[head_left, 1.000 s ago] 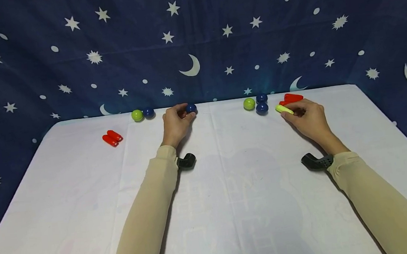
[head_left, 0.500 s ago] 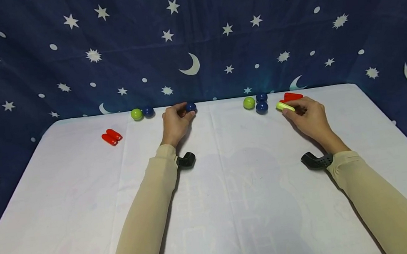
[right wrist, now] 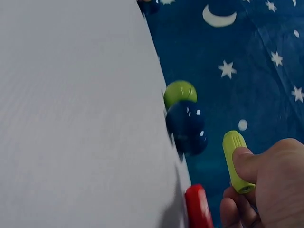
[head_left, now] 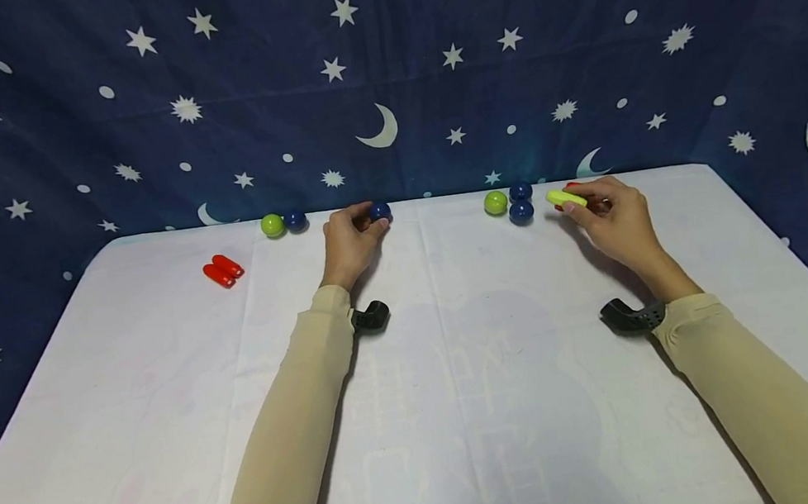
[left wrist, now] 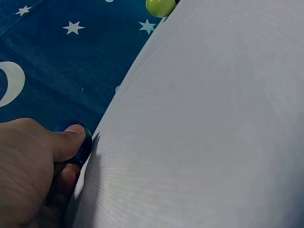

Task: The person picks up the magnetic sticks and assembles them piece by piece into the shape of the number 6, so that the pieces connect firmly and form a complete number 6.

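At the far edge of the table, my left hand [head_left: 352,245] pinches a glossy dark blue ball [head_left: 380,212] between thumb and fingers. The left wrist view shows the thumb across that blue ball [left wrist: 84,147]. My right hand [head_left: 617,215] holds a yellow-green tapered plastic piece [head_left: 567,198], a short handle shape. In the right wrist view this yellow-green piece [right wrist: 235,161] has grooves at one end and a small hole in the other. It is raised above the cloth, its shadow falling below. Behind the hand lies a red piece [right wrist: 198,206] of similar shape, mostly hidden in the head view.
Beside the right hand sit a green ball [head_left: 496,202] and two blue balls, one blue ball [head_left: 522,213] nearer. Left of the left hand are another green ball [head_left: 272,225] and blue ball [head_left: 296,220]. Two red pieces [head_left: 223,270] lie farther left. A starry curtain [head_left: 244,95] hangs behind.
My right hand has risen and moved slightly away with the yellow-green piece, now covering most of the red behind it. My left hand stays at the blue ball.
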The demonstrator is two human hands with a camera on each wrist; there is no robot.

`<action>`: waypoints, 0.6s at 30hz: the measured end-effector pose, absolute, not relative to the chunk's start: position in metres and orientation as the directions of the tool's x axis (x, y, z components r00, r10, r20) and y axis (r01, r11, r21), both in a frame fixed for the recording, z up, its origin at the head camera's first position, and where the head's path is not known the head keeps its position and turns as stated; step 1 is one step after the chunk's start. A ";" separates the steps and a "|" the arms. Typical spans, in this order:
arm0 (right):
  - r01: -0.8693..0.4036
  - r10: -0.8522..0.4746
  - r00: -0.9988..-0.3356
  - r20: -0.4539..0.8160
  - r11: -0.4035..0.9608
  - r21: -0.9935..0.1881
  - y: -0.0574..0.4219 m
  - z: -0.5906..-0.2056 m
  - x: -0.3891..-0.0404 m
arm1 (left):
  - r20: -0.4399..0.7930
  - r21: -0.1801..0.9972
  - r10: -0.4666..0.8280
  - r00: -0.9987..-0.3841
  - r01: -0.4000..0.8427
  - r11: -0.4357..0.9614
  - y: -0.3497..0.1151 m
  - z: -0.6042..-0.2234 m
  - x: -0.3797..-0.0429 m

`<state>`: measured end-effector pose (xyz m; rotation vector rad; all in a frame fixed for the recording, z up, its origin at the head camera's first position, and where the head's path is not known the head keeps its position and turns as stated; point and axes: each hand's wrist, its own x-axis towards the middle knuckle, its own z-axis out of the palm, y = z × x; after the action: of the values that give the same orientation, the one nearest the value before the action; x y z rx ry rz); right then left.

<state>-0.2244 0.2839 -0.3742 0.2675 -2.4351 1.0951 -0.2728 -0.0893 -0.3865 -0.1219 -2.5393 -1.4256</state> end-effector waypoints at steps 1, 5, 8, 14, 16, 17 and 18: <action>-0.359 0.003 -0.876 0.483 0.663 -0.656 0.282 -0.373 -0.225 | 0.237 0.832 -0.039 -0.971 0.182 0.524 -0.089 -0.387 -0.273; -0.390 -0.023 -0.867 0.498 0.653 -0.649 0.270 -0.365 -0.229 | 0.237 0.834 -0.039 -0.971 0.182 0.521 -0.090 -0.387 -0.273; -0.405 -0.036 -0.866 0.498 0.636 -0.657 0.257 -0.359 -0.232 | 0.236 0.837 -0.041 -0.971 0.181 0.517 -0.090 -0.387 -0.272; -0.416 -0.071 -0.883 0.464 0.576 -0.704 0.225 -0.351 -0.240 | 0.228 0.839 -0.039 -0.973 0.176 0.515 -0.090 -0.387 -0.272; -0.417 -0.090 -0.888 0.450 0.566 -0.711 0.214 -0.350 -0.243 | 0.229 0.839 -0.038 -0.973 0.178 0.515 -0.090 -0.387 -0.272; -0.419 -0.102 -0.891 0.442 0.559 -0.716 0.209 -0.350 -0.245 | 0.231 0.839 -0.038 -0.972 0.179 0.514 -0.090 -0.387 -0.272; -0.418 -0.111 -0.894 0.434 0.558 -0.717 0.203 -0.350 -0.247 | 0.233 0.839 -0.038 -0.972 0.181 0.513 -0.090 -0.387 -0.272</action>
<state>-0.2471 0.2035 -0.3502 0.4337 -2.4566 1.2613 -0.2720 -0.0901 -0.3869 -0.1214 -2.5338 -1.4435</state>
